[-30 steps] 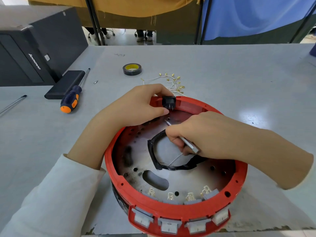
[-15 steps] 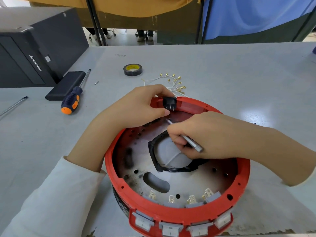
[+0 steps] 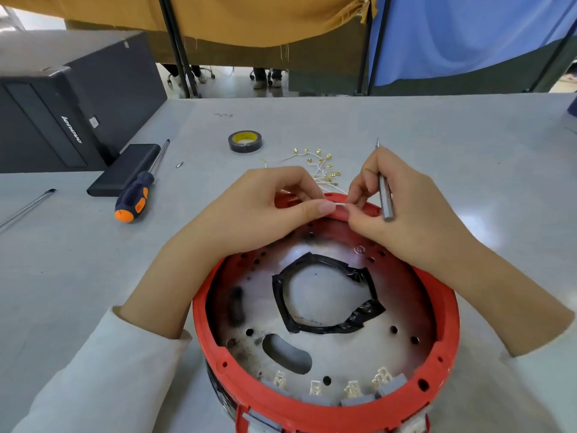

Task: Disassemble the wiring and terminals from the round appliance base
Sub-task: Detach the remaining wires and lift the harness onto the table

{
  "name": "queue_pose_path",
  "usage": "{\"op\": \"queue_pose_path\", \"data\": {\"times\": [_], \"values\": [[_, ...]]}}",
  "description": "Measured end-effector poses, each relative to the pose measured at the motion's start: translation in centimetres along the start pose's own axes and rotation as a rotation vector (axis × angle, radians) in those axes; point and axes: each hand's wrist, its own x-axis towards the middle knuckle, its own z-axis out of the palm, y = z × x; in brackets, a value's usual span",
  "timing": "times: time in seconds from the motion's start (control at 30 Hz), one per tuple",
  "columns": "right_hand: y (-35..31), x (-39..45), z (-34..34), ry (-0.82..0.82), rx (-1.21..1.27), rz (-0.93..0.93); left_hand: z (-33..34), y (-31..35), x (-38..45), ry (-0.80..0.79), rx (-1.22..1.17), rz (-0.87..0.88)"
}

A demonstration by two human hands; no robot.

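The round red appliance base (image 3: pixel 449 320) lies open side up on the table in front of me. Its metal floor has a central hole ringed with black tape (image 3: pixel 359 317). Several grey switches with brass terminals (image 3: pixel 352 389) line the near wall. Over the far rim, my left hand (image 3: pixel 259 210) pinches one end of a short white wire (image 3: pixel 339 204). My right hand (image 3: pixel 402 210) pinches the other end and also holds a thin metal screwdriver (image 3: pixel 384 192), tip pointing away. The black switch at the far rim is hidden behind my hands.
A heap of white wires with brass terminals (image 3: pixel 321 170) lies just beyond the base. A roll of black tape (image 3: pixel 245 141), an orange-and-blue screwdriver (image 3: pixel 137 195), a black flat box (image 3: pixel 125 168), a small screw (image 3: pixel 179 165) and a black computer case (image 3: pixel 71 98) sit at the left.
My right hand has come up out of the base to the far rim, the thin screwdriver now pointing away. Both hands now pinch a white wire. The black switch is no longer visible.
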Motion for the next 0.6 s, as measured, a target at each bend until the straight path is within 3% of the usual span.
{"op": "queue_pose_path", "data": {"times": [0.23, 0.33, 0.4, 0.5, 0.6], "values": [[-0.1, 1.0, -0.9, 0.007, 0.116, 0.027, -0.2, -0.7, 0.4, 0.125, -0.023, 0.015], [1.1, 4.0, -2.3, 0.101, 0.160, 0.076, -0.2, -1.3, 0.6, 0.206, 0.020, -0.017], [2.9, 6.1, -2.5, 0.147, 0.197, 0.197, -0.1, -1.6, 0.7, 0.138, 0.099, -0.116], [5.9, 7.6, -0.6, 0.081, 0.191, 0.362, 0.1, -1.9, 0.6, -0.016, 0.242, -0.162], [7.9, 8.2, 1.8, 0.048, 0.197, 0.429, 0.0, -1.9, 0.6, -0.028, 0.254, -0.168]]}}
